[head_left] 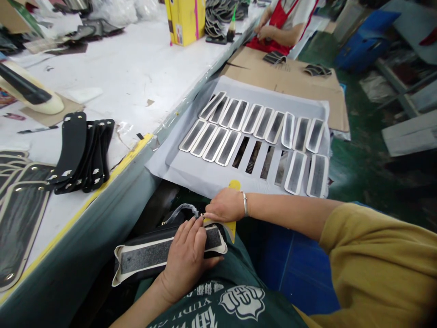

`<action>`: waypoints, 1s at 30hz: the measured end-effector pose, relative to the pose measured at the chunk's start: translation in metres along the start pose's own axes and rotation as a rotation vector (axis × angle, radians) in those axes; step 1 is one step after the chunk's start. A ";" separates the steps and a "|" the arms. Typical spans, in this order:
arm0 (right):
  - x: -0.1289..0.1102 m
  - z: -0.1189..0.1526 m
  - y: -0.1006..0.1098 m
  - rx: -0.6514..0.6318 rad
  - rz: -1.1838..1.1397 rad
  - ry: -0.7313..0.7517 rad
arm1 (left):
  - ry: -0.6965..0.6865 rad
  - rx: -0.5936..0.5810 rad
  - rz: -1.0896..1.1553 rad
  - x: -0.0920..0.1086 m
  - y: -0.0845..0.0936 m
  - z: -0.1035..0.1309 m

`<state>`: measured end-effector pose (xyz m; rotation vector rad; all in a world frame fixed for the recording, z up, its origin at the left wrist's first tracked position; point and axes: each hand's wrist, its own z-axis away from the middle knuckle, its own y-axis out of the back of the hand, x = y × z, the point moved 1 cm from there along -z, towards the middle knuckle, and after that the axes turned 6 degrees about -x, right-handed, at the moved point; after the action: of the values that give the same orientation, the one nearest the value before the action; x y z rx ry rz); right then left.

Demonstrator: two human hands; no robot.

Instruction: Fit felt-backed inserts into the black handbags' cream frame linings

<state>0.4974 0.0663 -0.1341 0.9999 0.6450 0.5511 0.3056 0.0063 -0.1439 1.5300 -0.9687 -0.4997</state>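
A black handbag lies across my lap. Its long panel is dark grey with a cream border that curls up at the ends. My left hand is laid over this panel, fingers together on top and thumb along the near side, gripping the bag. At the bag's far right corner my right hand is closed, its fingertips meeting those of the left by a small metal fitting. A yellow piece shows above and below the right fist; its kind is unclear. A plastic-wrapped handle sits behind the bag.
To the right, a grey slotted sheet carries rows of cream-edged dark strips. On the white table are stacked black straps, cream-edged panels and a yellow box. A co-worker in a red apron sits beyond cardboard.
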 end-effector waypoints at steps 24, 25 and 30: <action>-0.015 0.019 -0.007 -0.011 -0.049 -0.161 | -0.094 -0.039 -0.068 0.003 -0.001 0.001; -0.014 0.019 -0.006 -0.018 -0.044 -0.147 | -0.098 -0.035 -0.071 0.003 -0.001 0.001; -0.012 0.018 -0.001 -0.054 -0.033 -0.116 | -0.093 -0.039 -0.068 0.002 -0.002 0.001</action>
<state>0.5014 0.0471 -0.1251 0.9620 0.5402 0.4756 0.3062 0.0040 -0.1453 1.5193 -0.9748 -0.6398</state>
